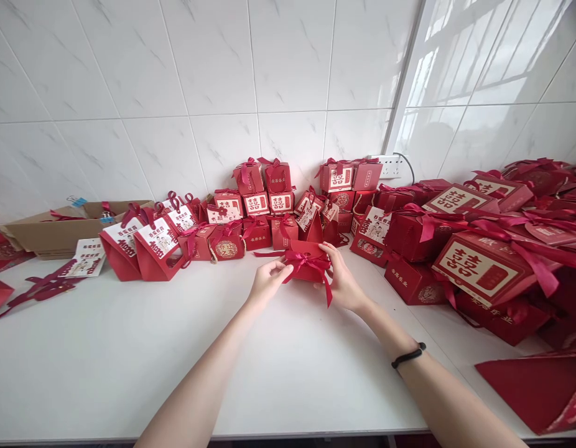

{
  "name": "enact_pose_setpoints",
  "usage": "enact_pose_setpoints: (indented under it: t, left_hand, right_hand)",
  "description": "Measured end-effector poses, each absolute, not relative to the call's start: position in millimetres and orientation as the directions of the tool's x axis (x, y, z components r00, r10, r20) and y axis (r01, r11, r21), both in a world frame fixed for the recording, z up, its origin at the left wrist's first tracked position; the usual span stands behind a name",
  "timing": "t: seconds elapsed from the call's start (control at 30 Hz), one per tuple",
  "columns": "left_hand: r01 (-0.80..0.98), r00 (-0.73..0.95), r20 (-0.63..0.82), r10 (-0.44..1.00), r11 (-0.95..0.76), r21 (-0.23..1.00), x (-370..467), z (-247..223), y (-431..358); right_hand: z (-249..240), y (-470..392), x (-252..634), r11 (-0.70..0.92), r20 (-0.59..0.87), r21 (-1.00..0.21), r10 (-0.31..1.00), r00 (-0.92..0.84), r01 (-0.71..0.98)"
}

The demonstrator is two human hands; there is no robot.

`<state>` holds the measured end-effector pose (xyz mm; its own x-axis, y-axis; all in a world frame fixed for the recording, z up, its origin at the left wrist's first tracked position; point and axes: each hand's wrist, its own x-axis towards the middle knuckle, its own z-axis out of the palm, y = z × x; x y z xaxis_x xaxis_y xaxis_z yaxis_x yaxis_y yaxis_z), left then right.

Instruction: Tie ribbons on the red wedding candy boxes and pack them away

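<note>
Between my two hands is a small red gift box (311, 272) with a dark red ribbon bow (308, 262) tied across its front. My left hand (269, 278) pinches the ribbon at the bow's left side, thumb and fingers together. On the other side, my right hand (340, 278) grips the box's right edge, its fingers curled behind and partly hidden. One ribbon tail hangs down by the right hand, and another stretches out past the left. Just behind stand more red boxes (283, 232) with bows.
Stacked red boxes (257, 202) line the tiled wall. A large heap of boxes (479, 264) fills the right side. At left are tent-shaped boxes (160, 246), an open cardboard carton (50, 233), loose ribbons (40, 292) and printed tags (86, 258). A power strip (389, 167) sits against the wall.
</note>
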<state>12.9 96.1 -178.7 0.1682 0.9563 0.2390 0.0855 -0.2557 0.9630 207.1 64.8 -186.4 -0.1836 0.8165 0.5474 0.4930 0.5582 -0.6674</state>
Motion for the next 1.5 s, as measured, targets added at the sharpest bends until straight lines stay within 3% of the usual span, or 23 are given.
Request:
enact_pose_setpoints:
  t: [1.23, 1.4, 1.5]
  left_hand:
    - [0.168, 0.206, 0.301, 0.931, -0.336, 0.927, 13.5, -176.2, 94.9]
    - [0.269, 0.201, 0.433, 0.879, -0.474, 0.838, 12.5, -182.5, 91.1]
    - [0.527, 0.268, 0.568, 0.778, -0.612, 0.59, 11.6, -189.1, 90.2]
  right_hand:
    - [-186.8, 64.5, 208.0, 0.542, 0.529, -0.688, 0.83, -0.178, 0.483]
    - [-185.7, 63.7, 206.9, 0.554, 0.536, -0.684, 0.823, -0.189, 0.474]
    - [-185.7, 64.0, 207.0, 0.567, 0.547, -0.667, 0.813, -0.2, 0.483]
